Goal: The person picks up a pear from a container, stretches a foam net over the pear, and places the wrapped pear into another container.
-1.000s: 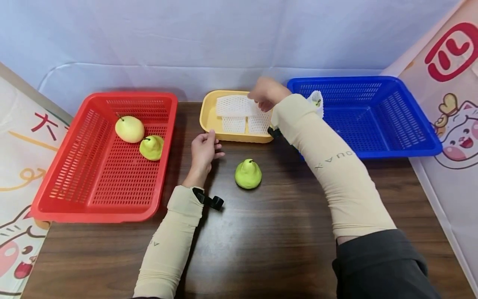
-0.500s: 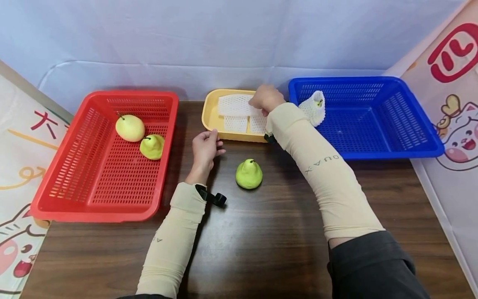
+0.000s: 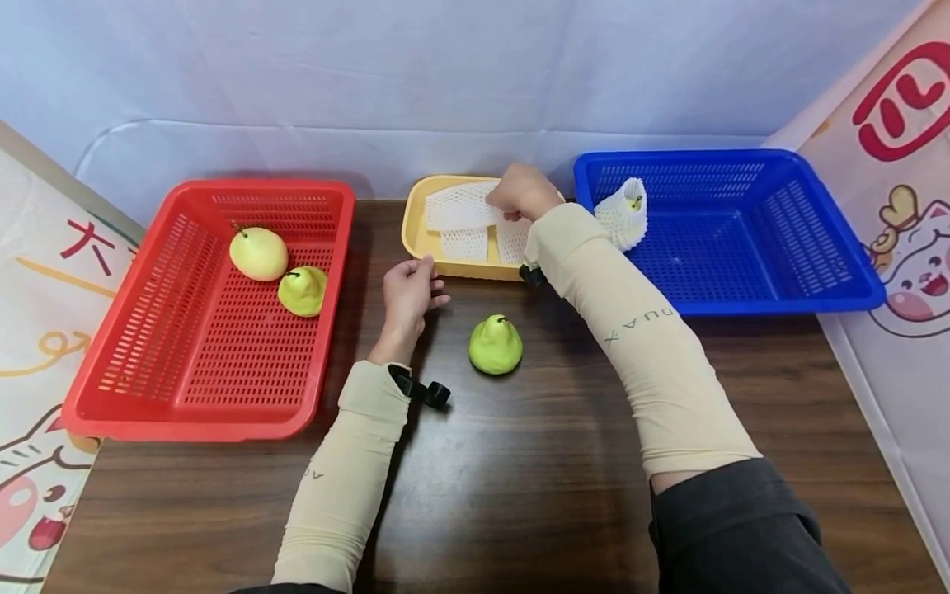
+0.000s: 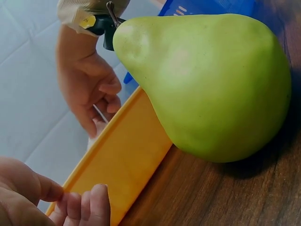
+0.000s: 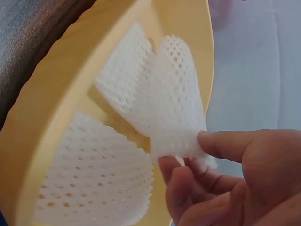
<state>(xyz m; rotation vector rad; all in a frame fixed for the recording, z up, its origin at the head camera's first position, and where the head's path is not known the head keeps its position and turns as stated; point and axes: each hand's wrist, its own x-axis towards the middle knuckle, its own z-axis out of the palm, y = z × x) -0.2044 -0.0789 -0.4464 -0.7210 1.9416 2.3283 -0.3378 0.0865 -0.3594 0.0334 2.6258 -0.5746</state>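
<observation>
Head view, pinching white foam net (image 3: 458, 208) in yellow tray (image 3: 414, 235) with right hand (image 3: 525, 195), grip partly hidden, letters "X", "A", "U" on sleeve (image 3: 647, 363), left wrist view, slack left hand (image 4: 29, 190), cropped, tray part-blocked by pear (image 4: 207, 89), right wrist view, palm cropped

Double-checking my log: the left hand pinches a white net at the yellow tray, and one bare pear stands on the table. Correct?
Not quite: the right hand pinches the white net, as the right wrist view shows. The rest stands.

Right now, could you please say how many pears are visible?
4: two pears in the red basket, one pear on the table, one net-wrapped pear in the blue basket; the right sleeve could hide more.
</observation>
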